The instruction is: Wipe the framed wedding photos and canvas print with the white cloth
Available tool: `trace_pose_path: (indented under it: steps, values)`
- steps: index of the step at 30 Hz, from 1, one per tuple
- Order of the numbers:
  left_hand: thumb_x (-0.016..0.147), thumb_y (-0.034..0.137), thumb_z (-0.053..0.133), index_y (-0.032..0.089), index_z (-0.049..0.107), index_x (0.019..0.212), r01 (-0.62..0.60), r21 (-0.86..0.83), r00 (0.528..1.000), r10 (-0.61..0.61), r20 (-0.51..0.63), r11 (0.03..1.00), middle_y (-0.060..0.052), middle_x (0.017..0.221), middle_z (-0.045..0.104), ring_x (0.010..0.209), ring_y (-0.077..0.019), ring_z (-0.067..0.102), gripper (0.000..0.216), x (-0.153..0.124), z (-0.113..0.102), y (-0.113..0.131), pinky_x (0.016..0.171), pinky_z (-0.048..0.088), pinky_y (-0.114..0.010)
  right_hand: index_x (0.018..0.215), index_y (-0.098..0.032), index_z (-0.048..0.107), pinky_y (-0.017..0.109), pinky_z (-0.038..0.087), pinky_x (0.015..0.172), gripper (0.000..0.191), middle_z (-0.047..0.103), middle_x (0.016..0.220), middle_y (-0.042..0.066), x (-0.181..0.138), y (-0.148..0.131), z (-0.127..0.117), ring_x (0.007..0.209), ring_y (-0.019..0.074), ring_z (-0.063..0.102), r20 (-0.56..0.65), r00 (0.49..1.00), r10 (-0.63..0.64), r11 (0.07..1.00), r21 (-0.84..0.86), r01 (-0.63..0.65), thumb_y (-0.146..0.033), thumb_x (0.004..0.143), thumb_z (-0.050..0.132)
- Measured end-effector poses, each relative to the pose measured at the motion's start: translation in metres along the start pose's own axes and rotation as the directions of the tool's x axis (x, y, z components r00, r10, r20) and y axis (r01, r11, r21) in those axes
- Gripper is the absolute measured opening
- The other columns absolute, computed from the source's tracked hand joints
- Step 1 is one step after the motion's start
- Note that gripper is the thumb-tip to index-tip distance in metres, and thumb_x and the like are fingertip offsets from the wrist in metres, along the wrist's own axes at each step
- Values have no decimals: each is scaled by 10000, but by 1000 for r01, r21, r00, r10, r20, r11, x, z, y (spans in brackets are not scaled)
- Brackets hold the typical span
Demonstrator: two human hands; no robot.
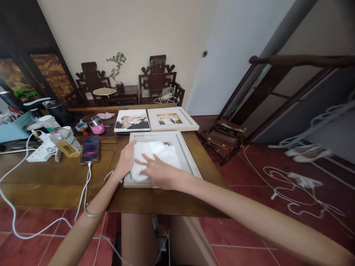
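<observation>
The right hand (pixel 159 170) lay flat, fingers spread, pressing a soft, rumpled white cloth (pixel 151 159) onto the glass of a pale, square-cornered picture frame (pixel 188 159) that rested on the near edge of the dark wooden surface (pixel 63 177). The left hand (pixel 125 159) steadied the frame's left side, palm down and fingers loosely curled against the cloth's edge; I could not tell whether it gripped anything. The cloth hid nearly all of the framed picture. Beyond it lay a second white frame (pixel 172 119) and, just beside that, a frameless print (pixel 132 120) with its image blurred. To the left sat a phone (pixel 90 149) with a blurred screen on a white cable, a clear bottle of yellow liquid (pixel 65 145) and a small pink pot (pixel 97 127).
</observation>
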State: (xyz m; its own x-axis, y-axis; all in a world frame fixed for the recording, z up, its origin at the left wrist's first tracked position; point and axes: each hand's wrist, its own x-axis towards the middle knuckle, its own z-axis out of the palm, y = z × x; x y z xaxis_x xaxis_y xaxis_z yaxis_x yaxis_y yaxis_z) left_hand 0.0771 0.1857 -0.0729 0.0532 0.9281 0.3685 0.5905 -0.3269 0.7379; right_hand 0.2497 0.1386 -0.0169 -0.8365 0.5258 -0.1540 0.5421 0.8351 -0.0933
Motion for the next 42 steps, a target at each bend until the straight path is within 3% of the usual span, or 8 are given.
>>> trace_pose_path:
  steps: [4, 12, 16, 19, 23, 26, 35, 42]
  values:
    - [982, 315, 311, 105, 599, 1215, -147, 182, 985, 127, 120, 972, -147, 1400, 532, 1372, -224, 418, 426, -3, 7, -5, 1164, 307, -402, 1170, -166, 668, 649, 249, 1094, 553, 341, 1538, 111, -46, -15, -9, 1432, 372, 196, 56, 998, -32, 994, 104, 26, 42, 708, 446]
    - [952, 200, 357, 121, 515, 1332, -205, 284, 955, 129, 266, 936, -134, 1449, 483, 1396, -231, 381, 419, -5, 9, -8, 1150, 336, -438, 1147, -150, 677, 708, 216, 1067, 550, 364, 1513, 134, -94, 22, -14, 1422, 364, 238, 164, 904, 395, 914, 33, -405, 34, 722, 382]
    - [945, 164, 337, 139, 518, 1336, -215, 286, 954, 138, 267, 934, -125, 1451, 483, 1383, -217, 404, 432, -5, 9, -13, 1149, 342, -426, 1311, -107, 567, 693, 241, 1057, 574, 319, 1535, 170, -55, 69, -1, 1430, 381, 206, -61, 878, 475, 879, 1, -476, -12, 777, 381]
    - [928, 133, 348, 153, 520, 1334, -232, 275, 952, 160, 262, 933, -119, 1449, 487, 1374, -217, 417, 442, -4, 10, -15, 1141, 353, -431, 1333, -98, 543, 696, 223, 1056, 586, 335, 1529, 171, -2, 92, 4, 1432, 384, 190, -192, 890, 413, 909, 26, -416, -24, 770, 401]
    - [900, 105, 360, 152, 569, 1278, -235, 258, 950, 166, 265, 937, -137, 1366, 561, 1291, -248, 510, 434, -3, 7, -13, 1095, 403, -453, 1305, -117, 564, 654, 202, 1083, 559, 370, 1516, 156, 59, 88, -3, 1438, 337, 196, -237, 955, 177, 984, 11, -179, -30, 772, 420]
    - [842, 46, 367, 171, 577, 1270, -223, 247, 952, 156, 265, 943, -129, 1324, 591, 1266, -254, 529, 492, -2, 6, -12, 1083, 410, -465, 1245, -118, 605, 630, 209, 1088, 514, 451, 1463, 164, 72, 82, -7, 1437, 311, 217, -238, 964, 117, 993, 3, -120, -22, 782, 405]
    - [770, -28, 349, 126, 542, 1321, -154, 209, 974, 113, 198, 966, -134, 1433, 500, 1361, -235, 432, 604, -5, 13, -21, 1162, 313, -483, 1090, -114, 690, 647, 187, 1108, 492, 507, 1415, 160, -41, 119, -2, 1436, 301, 223, -71, 926, 371, 927, 82, -365, 4, 722, 386]
    - [785, 1, 369, 120, 489, 1353, -171, 174, 980, 149, 134, 970, -162, 1476, 431, 1403, -247, 363, 593, -6, 11, -21, 1174, 284, -488, 936, -183, 726, 624, 136, 1153, 482, 459, 1460, 75, -119, 52, 13, 1441, 280, 177, -82, 952, 296, 927, 265, -265, -1, 639, 393]
